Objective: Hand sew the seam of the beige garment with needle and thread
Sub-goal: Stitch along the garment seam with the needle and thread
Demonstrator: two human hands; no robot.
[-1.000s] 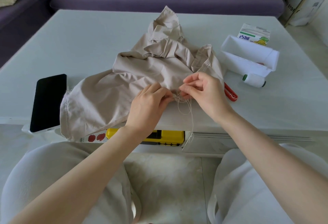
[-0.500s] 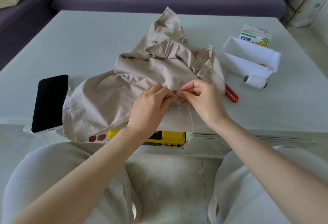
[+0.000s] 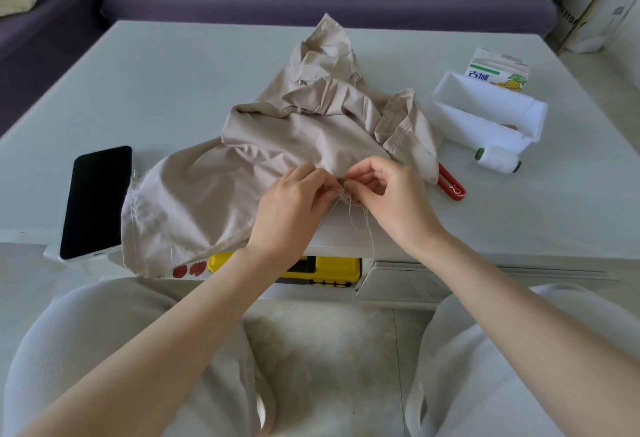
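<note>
beige garment [image 3: 277, 145] lies crumpled on the white table [image 3: 173, 90], its near edge draped over the front. left hand [image 3: 291, 208] and right hand [image 3: 391, 197] both pinch its seam edge, fingertips nearly touching; needle not discernible. loose thread [image 3: 360, 218] hangs below. red snips [image 3: 450, 187] lie partly under the cloth at right, with thread spool [image 3: 498, 159] and white box [image 3: 485, 114] beyond. phone [image 3: 95, 201] lies at left.

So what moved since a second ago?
Hardly anything. The right hand crept slightly toward the left hand. Both still pinch the garment at its seam, and the thread still dangles. The phone and spool stayed put.
</note>
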